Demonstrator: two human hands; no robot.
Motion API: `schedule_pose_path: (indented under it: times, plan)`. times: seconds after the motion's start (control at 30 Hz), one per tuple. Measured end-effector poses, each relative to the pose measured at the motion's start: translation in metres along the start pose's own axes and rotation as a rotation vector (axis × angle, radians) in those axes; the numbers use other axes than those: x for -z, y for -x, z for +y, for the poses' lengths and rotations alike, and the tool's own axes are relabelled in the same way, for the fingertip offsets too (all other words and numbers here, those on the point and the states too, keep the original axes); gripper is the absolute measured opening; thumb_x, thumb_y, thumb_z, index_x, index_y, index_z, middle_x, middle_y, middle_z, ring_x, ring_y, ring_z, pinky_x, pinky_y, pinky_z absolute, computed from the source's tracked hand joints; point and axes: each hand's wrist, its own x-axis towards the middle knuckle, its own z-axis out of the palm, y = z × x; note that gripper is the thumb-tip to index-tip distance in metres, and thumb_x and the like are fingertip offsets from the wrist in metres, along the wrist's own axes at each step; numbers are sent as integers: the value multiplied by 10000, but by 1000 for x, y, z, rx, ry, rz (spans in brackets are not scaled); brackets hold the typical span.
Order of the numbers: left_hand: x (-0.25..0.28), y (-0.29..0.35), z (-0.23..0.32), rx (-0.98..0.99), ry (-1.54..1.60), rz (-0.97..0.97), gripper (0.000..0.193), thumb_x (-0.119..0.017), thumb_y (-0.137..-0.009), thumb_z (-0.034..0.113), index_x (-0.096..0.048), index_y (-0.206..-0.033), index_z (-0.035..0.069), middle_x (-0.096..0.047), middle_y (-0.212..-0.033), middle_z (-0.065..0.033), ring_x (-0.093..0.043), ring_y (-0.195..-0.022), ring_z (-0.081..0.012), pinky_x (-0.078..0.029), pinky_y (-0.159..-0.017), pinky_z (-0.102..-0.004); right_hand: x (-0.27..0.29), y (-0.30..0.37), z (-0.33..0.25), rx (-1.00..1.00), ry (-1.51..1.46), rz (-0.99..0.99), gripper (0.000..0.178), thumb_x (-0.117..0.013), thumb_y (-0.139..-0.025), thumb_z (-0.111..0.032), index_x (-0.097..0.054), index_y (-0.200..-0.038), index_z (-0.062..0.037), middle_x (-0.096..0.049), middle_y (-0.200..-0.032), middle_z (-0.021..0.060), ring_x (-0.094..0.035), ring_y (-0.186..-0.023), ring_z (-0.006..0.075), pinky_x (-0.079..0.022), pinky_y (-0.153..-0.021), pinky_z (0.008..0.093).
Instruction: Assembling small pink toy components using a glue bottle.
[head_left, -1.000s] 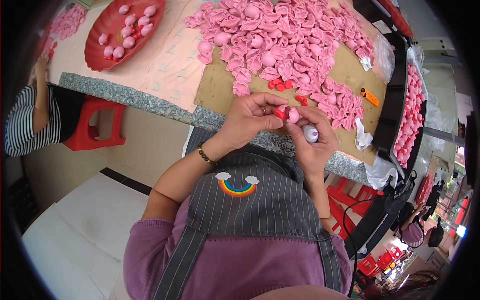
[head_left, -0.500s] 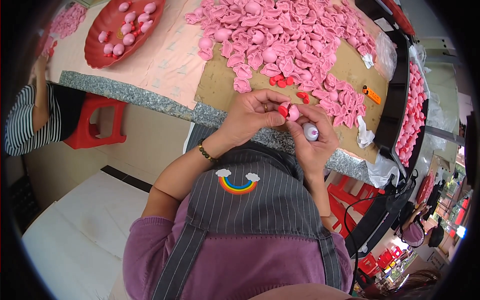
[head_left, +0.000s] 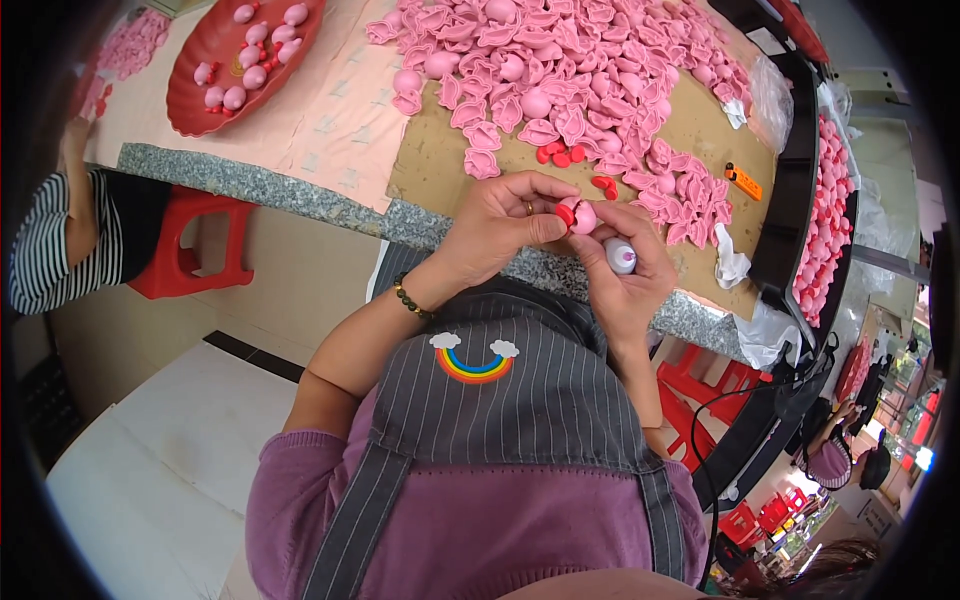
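Red piece (head_left: 566, 215) and pink ball (head_left: 583, 218) are sitting tighter together than a second ago, right over the table's (head_left: 250, 178) near edge. The left hand (head_left: 498, 225) is pinching the red piece between nearly closed fingers; the right hand (head_left: 632, 268) is gripping the ball with its fingertips while cradling a white bottle (head_left: 620, 256) in its palm. I'm thinking uneven pressure could be skewing that join, and the ball, looking smooth and rounded, could be slipping from such a narrow pinch. A hard squeeze might be making the bottle leak, too. Beyond, curled, ruffle-edged pink pieces (head_left: 560, 95) are heaping up, glossy red bits (head_left: 560, 154) are lying beside them, and a scalloped red dish (head_left: 195, 120) is resting on wrinkled pink cloth (head_left: 300, 150).
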Motion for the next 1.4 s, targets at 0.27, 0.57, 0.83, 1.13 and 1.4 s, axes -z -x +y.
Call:
schedule_pose_path:
  times: [0.27,0.57,0.83,1.13,1.4]
  plan:
    - [0,1,-1,8,0,6,307,-615,-803,22,-533,-1095,-23,-601,-1015,-109,-591,-934,-163,-505,-811,-287,0,3,0,3,12,-8,294,-679,-674,77,-600,-952,21,-603,-937,94,-552,-717,97,-414,-781,247]
    - [0,0,-1,7,-34,17,282,-605,-804,-2,-542,-1078,-18,-601,-1013,-109,-583,-941,-158,-502,-819,-287,0,2,1,15,26,-12,284,-670,-680,82,-598,-948,22,-601,-938,96,-552,-725,97,-414,-773,240]
    - [-1,1,-1,16,-3,15,283,-600,-802,-13,-542,-1079,-17,-600,-1012,-108,-581,-947,-160,-500,-825,-287,-2,2,1,8,8,-6,267,-675,-696,77,-597,-944,20,-577,-938,92,-552,-734,109,-442,-663,210]
    - [0,1,0,9,13,-8,295,-617,-781,-24,-548,-1068,-19,-591,-1030,-115,-579,-951,-169,-494,-836,-294,1,-1,4,40,33,-45,271,-709,-660,54,-616,-911,13,-576,-862,85,-551,-752,132,-445,-652,230]
    - [1,-1,0,-2,34,4,318,-662,-762,35,-534,-1051,1,-595,-997,-70,-583,-927,-138,-489,-811,-257,-5,-4,10,198,167,-53,367,-763,-607,-17,-621,-946,-2,-554,-917,127,-557,-830,200,-453,-691,277]
